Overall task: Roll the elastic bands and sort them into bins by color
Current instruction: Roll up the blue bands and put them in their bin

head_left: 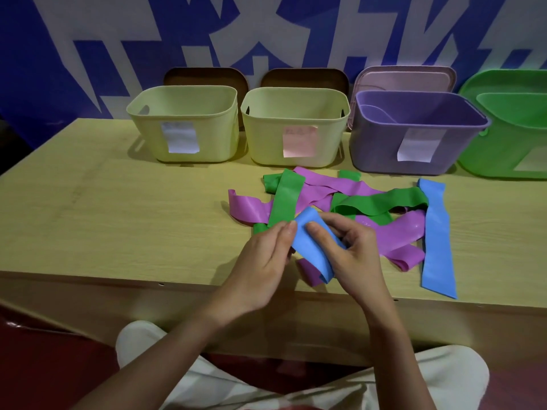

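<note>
Just above the near edge of the wooden table point(118, 220), both hands pinch one blue band point(310, 247): the left hand point(260, 261) grips its left edge, the right hand point(352, 250) curls round its right side. Beyond lies a tangle of green bands point(285, 199) and purple bands point(325, 182), another blue band point(435, 238) at right. Farther back stand two yellow bins point(183, 125), a purple bin point(414, 134) and a green bin point(509, 128).

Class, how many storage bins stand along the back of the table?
4: two pale yellow bins at left and centre, a purple bin beside them, and a green bin cut off at the right edge.
</note>
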The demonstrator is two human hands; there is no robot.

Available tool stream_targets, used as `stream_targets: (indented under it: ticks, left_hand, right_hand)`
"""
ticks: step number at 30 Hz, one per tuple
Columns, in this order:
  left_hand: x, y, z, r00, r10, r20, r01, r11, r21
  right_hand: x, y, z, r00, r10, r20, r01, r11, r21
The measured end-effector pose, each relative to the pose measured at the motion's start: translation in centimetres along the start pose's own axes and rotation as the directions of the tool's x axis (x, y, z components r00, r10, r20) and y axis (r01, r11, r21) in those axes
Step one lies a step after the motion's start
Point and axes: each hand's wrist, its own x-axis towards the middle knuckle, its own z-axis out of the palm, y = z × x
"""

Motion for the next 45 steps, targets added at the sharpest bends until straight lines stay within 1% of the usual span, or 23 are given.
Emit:
stream_targets:
  ticks: [2, 4, 6, 8, 10, 13, 15, 17, 18, 20, 23, 26, 28, 31, 33, 36, 38, 40, 42, 43, 45]
  left_hand:
    - [0.0, 0.0, 0.1, 1.000, 0.000, -0.013, -0.001, 0.999, -0.032]
    - [0.1, 0.1, 0.1, 0.999, -0.036, -0.013, 0.034, 0.989, -0.141]
    - [0.3, 0.5, -0.1, 0.996, -0.090, 0.012, 0.090, 0.964, -0.250]
    - [0.4, 1.0, -0.3, 0.992, -0.110, 0.065, 0.125, 0.933, -0.337]
    - [0.4, 1.4, -0.5, 0.986, -0.122, 0.117, 0.161, 0.885, -0.437]
    - [0.2, 1.8, -0.4, 0.974, -0.132, 0.182, 0.217, 0.759, -0.613]
    - [0.1, 1.9, -0.3, 0.965, -0.137, 0.222, 0.252, 0.709, -0.659]
    - [0.1, 1.9, -0.2, 0.956, -0.159, 0.248, 0.288, 0.687, -0.668]
    - [0.1, 1.9, -0.2, 0.952, -0.171, 0.253, 0.299, 0.692, -0.657]
    - [0.3, 1.9, -0.1, 0.949, -0.199, 0.244, 0.308, 0.749, -0.586]
    - [0.5, 1.6, 0.0, 0.954, -0.246, 0.169, 0.296, 0.854, -0.429]
    - [0.2, 1.3, 0.1, 0.981, -0.170, 0.091, 0.191, 0.914, -0.358]
    - [-0.1, 1.4, 0.1, 0.988, -0.118, 0.103, 0.145, 0.934, -0.328]
    - [-0.1, 1.3, 0.0, 0.988, -0.087, 0.127, 0.119, 0.954, -0.276]
    - [0.0, 1.0, -0.2, 0.989, -0.105, 0.104, 0.133, 0.941, -0.310]
    - [0.1, 0.8, -0.2, 0.981, -0.168, 0.097, 0.194, 0.871, -0.451]
    - [0.2, 0.8, -0.5, 0.969, -0.202, 0.142, 0.247, 0.788, -0.563]
    - [0.3, 0.9, -1.0, 0.950, -0.195, 0.244, 0.311, 0.668, -0.676]
    - [0.4, 1.1, -1.3, 0.920, -0.175, 0.351, 0.387, 0.553, -0.738]
    - [0.4, 1.1, -1.4, 0.903, -0.170, 0.395, 0.423, 0.518, -0.743]
    - [0.4, 1.1, -1.4, 0.871, -0.168, 0.462, 0.480, 0.498, -0.723]
  right_hand:
    - [-0.1, 0.0, 0.0, 1.000, 0.007, 0.010, -0.007, 1.000, 0.020]
    - [-0.2, -0.3, -0.2, 0.999, 0.031, 0.038, -0.033, 0.998, 0.053]
    - [-0.3, -0.7, -0.6, 0.997, 0.048, 0.063, -0.052, 0.997, 0.065]
    - [-0.3, -1.0, -0.9, 0.996, 0.047, 0.070, -0.053, 0.995, 0.079]
    - [-0.2, -1.2, -0.8, 0.997, 0.034, 0.073, -0.041, 0.994, 0.098]
    - [-0.2, -1.2, -0.5, 0.997, -0.007, 0.076, -0.002, 0.993, 0.114]
    - [-0.2, -1.2, -0.3, 0.997, -0.024, 0.073, 0.015, 0.993, 0.119]
    - [-0.2, -1.2, -0.2, 0.999, -0.024, 0.040, 0.019, 0.993, 0.117]
    - [-0.2, -1.1, -0.3, 1.000, -0.020, 0.019, 0.017, 0.994, 0.111]
    - [-0.2, -1.2, -0.3, 1.000, -0.017, -0.012, 0.018, 0.996, 0.090]
    - [-0.5, -1.2, -0.3, 0.999, -0.007, -0.031, 0.009, 0.999, 0.051]
    - [-0.6, -1.1, -0.4, 0.998, 0.009, -0.054, -0.008, 1.000, 0.017]
    - [-0.5, -1.0, -0.4, 0.998, 0.013, -0.061, -0.013, 1.000, 0.000]
    - [-0.5, -0.9, -0.1, 0.998, 0.029, -0.058, -0.028, 1.000, 0.006]
    - [-0.6, -0.9, 0.0, 0.998, 0.021, -0.051, -0.021, 1.000, 0.014]
    - [-0.7, -1.3, 0.1, 1.000, 0.002, -0.021, -0.001, 0.999, 0.047]
    - [-0.6, -1.5, 0.0, 0.999, 0.006, -0.032, -0.003, 0.996, 0.085]
    - [-0.6, -1.6, 0.1, 0.999, -0.009, -0.037, 0.012, 0.997, 0.079]
    - [-0.5, -1.8, 0.1, 0.999, -0.045, -0.017, 0.045, 0.998, 0.050]
    - [-0.5, -1.9, 0.0, 0.998, -0.064, -0.005, 0.064, 0.997, 0.035]
    - [-0.4, -2.1, 0.0, 0.996, -0.091, 0.008, 0.091, 0.996, -0.008]
